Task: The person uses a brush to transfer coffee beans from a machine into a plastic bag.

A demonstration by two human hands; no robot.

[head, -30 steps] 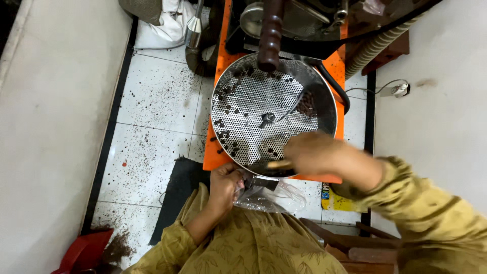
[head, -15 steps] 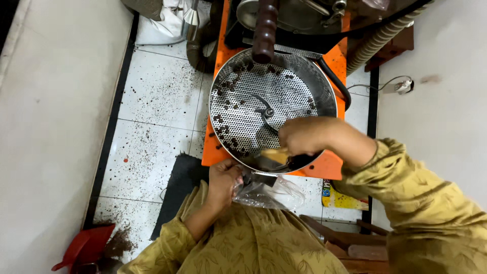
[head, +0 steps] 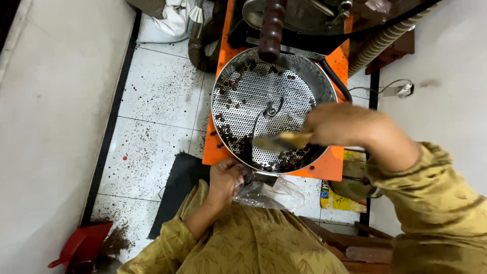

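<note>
Over the round, perforated steel tray of the orange machine, the person's right hand is closed around the pale wooden handle of a small brush. The brush's bristle end is blurred, so I cannot tell exactly where it touches, but it lies low across the near side of the tray, just above a cluster of dark brown roasted beans gathered against the front rim. More beans sit scattered along the left edge and the far side of the tray, and a thin metal stirring arm curves out from the centre.

Below the tray's front lip, the left hand grips the mouth of a clear, crumpled plastic bag, fingers curled shut on the film, holding it right up against a small dark outlet under the rim. The bag hangs in front of the person's mustard-yellow patterned shirt.

A dark turned wooden knob stands over the far rim of the tray, with a ribbed beige hose running off to the right behind it. On the white tiled floor to the left, dark specks are strewn about, a black mat lies beside the machine's base, and a red dustpan with brown debris sits near the wall.
</note>
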